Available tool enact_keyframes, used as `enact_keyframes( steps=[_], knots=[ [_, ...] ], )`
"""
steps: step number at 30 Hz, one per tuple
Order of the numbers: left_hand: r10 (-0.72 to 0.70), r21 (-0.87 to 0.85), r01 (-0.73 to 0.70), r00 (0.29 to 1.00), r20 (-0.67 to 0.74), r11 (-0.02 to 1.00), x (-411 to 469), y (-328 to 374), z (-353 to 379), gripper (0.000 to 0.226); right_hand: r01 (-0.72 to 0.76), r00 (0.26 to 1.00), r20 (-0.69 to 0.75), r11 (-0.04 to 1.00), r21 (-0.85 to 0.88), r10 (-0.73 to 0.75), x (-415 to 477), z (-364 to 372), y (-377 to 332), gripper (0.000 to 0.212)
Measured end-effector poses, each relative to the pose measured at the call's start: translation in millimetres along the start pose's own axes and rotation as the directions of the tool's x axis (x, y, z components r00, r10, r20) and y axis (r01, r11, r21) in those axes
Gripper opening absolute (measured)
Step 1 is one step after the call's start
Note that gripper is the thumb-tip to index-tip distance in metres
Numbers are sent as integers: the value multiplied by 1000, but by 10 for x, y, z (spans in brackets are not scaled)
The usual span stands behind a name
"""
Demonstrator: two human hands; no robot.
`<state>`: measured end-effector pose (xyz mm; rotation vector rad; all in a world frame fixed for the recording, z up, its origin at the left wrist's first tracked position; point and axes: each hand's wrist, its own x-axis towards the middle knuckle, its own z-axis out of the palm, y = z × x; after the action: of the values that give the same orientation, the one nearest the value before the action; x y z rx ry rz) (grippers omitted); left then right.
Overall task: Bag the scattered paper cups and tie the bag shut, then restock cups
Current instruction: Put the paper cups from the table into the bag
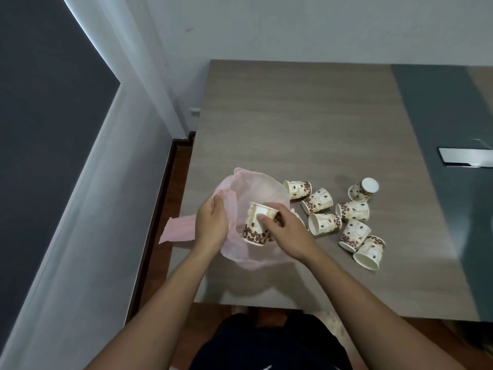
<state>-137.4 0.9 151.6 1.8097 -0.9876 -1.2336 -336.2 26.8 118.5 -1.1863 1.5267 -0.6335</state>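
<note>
A thin pink plastic bag [256,192] lies open near the table's left edge. My left hand [212,222] grips the bag's left rim and holds the mouth apart. My right hand [284,229] holds a paper cup [256,225] with a coffee-bean print over the bag's opening. To the right, several more cups of the same print lie scattered on the table, most on their sides; the nearest [297,189] touches the bag, and one [364,189] stands upside down at the far right of the group.
The grey wood-look table [306,124] has its left edge beside the bag and its near edge in front of me. A dark glass strip with a metal hatch [465,156] runs along the right. White walls stand behind and to the left.
</note>
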Motion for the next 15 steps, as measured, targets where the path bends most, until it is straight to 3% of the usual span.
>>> enact_keyframes(
  steps=[2, 4, 7, 10, 13, 15],
  knots=[
    [-39, -44, 41, 999, 36, 998, -19, 110, 93, 45, -24, 998, 60, 995, -101, 31, 21, 236, 28, 60],
    [-200, -122, 210, 976, 89, 970, -57, 197, 184, 42, -30, 993, 104, 977, -211, 53, 80, 430, 122, 58],
    [-354, -262, 398, 914, 200, 879, -61, 231, 245, 36, -87, 975, 183, 978, -192, 122, 143, 653, 320, 29],
    [-248, -170, 281, 949, 193, 945, -67, 214, 191, 38, -81, 972, 206, 981, -176, 117, 98, 692, 381, 28],
    [-107, -29, 111, 985, 134, 993, -19, 102, 91, 35, -39, 961, 250, 950, -310, 121, 6, 539, 255, 66],
    [-117, 6, 116, 989, 85, 993, 13, 16, 36, 37, -27, 964, 241, 942, -335, 113, 18, 308, 205, 58]
  ],
)
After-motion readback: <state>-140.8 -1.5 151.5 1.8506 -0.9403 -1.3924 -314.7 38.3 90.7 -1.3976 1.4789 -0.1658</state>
